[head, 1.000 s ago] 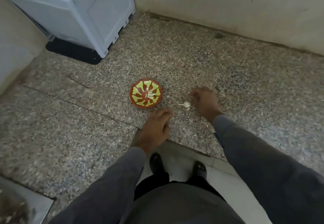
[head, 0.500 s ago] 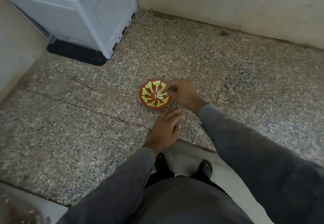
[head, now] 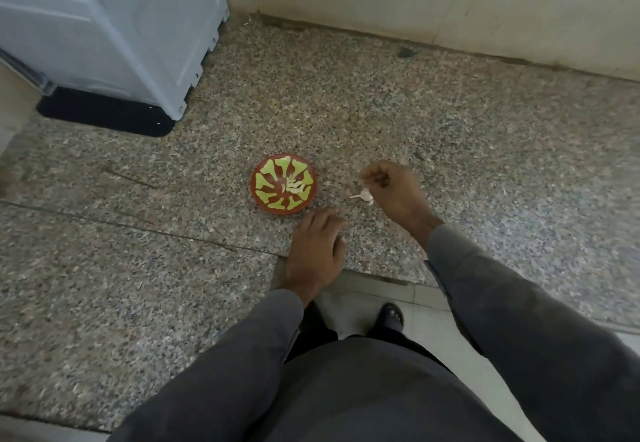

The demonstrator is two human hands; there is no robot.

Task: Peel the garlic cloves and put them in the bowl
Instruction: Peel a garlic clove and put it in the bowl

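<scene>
The left hand [head: 317, 251] rests flat, fingers relaxed, on the speckled granite counter [head: 450, 136], likely as a brace. The right hand [head: 389, 187], fingers curled (grip contents indiscernible), hovers over the white garlic remnant [head: 362, 195], whose stem points left toward the red-and-green ceramic bowl [head: 266, 195] holding peeled cloves [head: 294, 188]

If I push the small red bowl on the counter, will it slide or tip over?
The bowl looks shallow and wide, so it probably slides rather than tips. It holds only a few garlic cloves, so it is likely light. The speckled stone counter looks smooth, so expect little grip.
</scene>
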